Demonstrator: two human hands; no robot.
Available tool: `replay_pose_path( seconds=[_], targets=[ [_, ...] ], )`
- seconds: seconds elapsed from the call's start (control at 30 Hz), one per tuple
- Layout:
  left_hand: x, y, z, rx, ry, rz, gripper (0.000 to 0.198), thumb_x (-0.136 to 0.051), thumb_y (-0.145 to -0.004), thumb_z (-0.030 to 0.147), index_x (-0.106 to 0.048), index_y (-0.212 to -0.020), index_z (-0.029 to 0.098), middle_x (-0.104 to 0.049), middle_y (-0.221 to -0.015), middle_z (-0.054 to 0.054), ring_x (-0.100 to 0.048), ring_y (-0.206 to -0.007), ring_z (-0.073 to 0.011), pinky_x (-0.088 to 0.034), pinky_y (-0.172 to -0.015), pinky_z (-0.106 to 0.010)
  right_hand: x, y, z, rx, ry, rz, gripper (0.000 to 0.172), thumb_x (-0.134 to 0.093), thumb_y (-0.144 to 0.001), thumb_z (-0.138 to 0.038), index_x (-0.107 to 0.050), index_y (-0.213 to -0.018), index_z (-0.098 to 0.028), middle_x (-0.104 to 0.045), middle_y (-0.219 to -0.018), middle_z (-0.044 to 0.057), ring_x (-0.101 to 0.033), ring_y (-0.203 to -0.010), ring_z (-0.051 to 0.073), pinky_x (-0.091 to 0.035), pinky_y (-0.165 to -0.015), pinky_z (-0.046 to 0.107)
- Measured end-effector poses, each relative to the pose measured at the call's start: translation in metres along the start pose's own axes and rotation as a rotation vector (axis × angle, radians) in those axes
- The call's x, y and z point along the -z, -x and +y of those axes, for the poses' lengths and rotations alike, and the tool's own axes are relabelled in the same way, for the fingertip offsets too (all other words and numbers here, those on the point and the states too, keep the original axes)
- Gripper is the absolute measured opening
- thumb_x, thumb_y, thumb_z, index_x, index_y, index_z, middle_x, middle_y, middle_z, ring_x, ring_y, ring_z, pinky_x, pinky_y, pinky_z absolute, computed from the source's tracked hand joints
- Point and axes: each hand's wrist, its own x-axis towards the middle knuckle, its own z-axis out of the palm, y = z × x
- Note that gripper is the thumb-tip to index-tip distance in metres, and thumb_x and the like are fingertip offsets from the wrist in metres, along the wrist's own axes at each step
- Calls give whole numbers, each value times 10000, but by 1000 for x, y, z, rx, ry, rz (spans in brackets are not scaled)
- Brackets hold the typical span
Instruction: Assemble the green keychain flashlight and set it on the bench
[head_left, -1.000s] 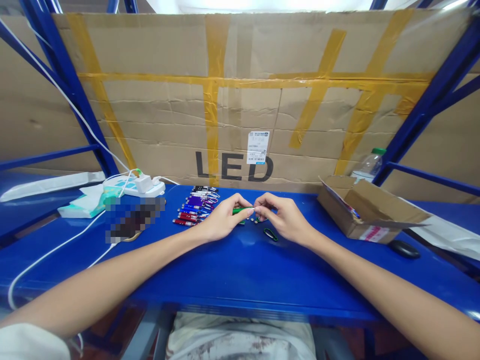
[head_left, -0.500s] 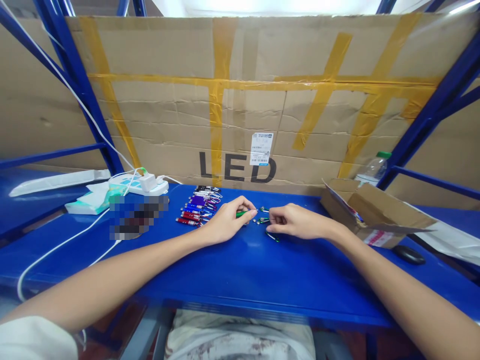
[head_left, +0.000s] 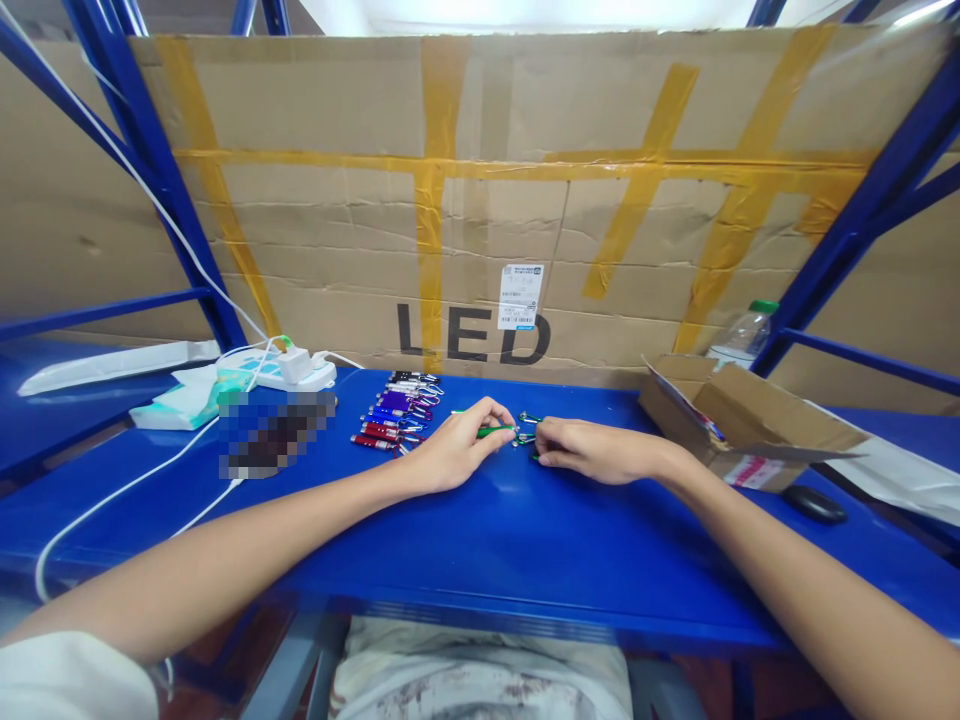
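Moved since a moment ago: right hand [head_left: 592, 452] lowered flat, now covering the green carabiner clip on the blue table [head_left: 480, 540]. Green mini flashlight [head_left: 495, 431] pinched in left hand [head_left: 457, 452], long axis pointing right toward small loose parts [head_left: 525, 428] between both hands. Right fingers' grip hidden. Finished flashlights [head_left: 394, 408] rowed left.

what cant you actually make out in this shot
- Pixelated patch, head view: blurred out, so whatever lies there is unreadable.
- Small parts between the hands: too small to identify.
- What lies under the right hand: covered by its fingers.
- Green tube in the left hand: partly covered by the fingers.
- Cardboard box: contents hidden by its flaps.
- Label above "LED": print too small to read.
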Motion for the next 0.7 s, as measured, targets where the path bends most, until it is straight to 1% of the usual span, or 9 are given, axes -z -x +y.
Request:
replay_pose_path(
  seconds=[0.1, 0.17, 0.27, 0.37, 0.43, 0.5, 0.57, 0.7],
  targets=[
    [0, 0, -1, -47, 5, 18, 191, -623, -1023, 391, -593, -1103, 220, -715, -1099, -48, -678, -1045, -214, -513, -942, -334, 1, 0, -7, -25, -93, 39, 276, -556, -1045, -458, -578, -890, -230, -691, -789, 36, -591, -669, 190, -465, -636, 311],
    [0, 0, 0, -57, 11, 24, 195, -617, -1028, 401, -588, -1096, 221, -712, -1096, -48, -679, -1044, -213, -520, -954, -338, 1, -1, -13, -22, -195, 44, 305, -562, -1052, -495, -580, -911, -225, -730, -820, 40, -632, -699, 187, -486, -649, 303],
    [1, 0, 2, -51, 25, 39, 220, -603, -1042, 428, -583, -1100, 216, -706, -1094, -48, -678, -1030, -207, -524, -944, -335, -2, -5, -16, 7, -327, 121, 346, -599, -1035, -543, -577, -932, -214, -730, -853, 36, -636, -721, 169, -504, -656, 289],
    [1, 0, 3, -30, 24, 68, 249, -596, -1047, 455, -578, -1105, 214, -702, -1101, -48, -679, -1013, -201, -526, -917, -327, -8, -11, -11, 24, -470, 203, 367, -619, -1024, -564, -581, -1065, -201, -737, -923, 43, -638, -729, 156, -540, -673, 291],
    [0, -1, 2, -15, 28, 76, 254, -595, -1047, 457, -573, -1107, 212, -702, -1093, -45, -684, -999, -198, -530, -903, -324, -12, -15, -8, 22, -525, 211, 430, -642, -1008, -573, -598, -1183, -183, -754, -969, 59, -662, -746, 160, -564, -700, 307],
    [-1, -1, 1, -9, 40, 73, 246, -599, -1045, 447, -569, -1106, 210, -707, -1079, -44, -690, -994, -199, -533, -899, -327, -15, -18, -6, 20, -531, 210, 504, -678, -983, -577, -636, -1256, -155, -769, -960, 67, -685, -754, 171, -575, -734, 324],
    [-3, 0, 0, -5, 48, 69, 228, -601, -1045, 430, -570, -1103, 212, -714, -1086, -49, -696, -1012, -207, -533, -904, -335, -17, -21, -5, 18, -528, 214, 520, -709, -963, -572, -694, -1245, -135, -781, -940, 74, -708, -779, 188, -579, -783, 344],
    [-6, 1, -1, -12, 52, 65, 198, -605, -1045, 410, -566, -1084, 220, -727, -1100, -54, -709, -1052, -219, -535, -927, -350, -19, -22, -5, 13, -584, 256, 469, -760, -924, -558, -764, -1140, -142, -787, -910, 74, -732, -830, 224, -580, -826, 368]
  ],
)
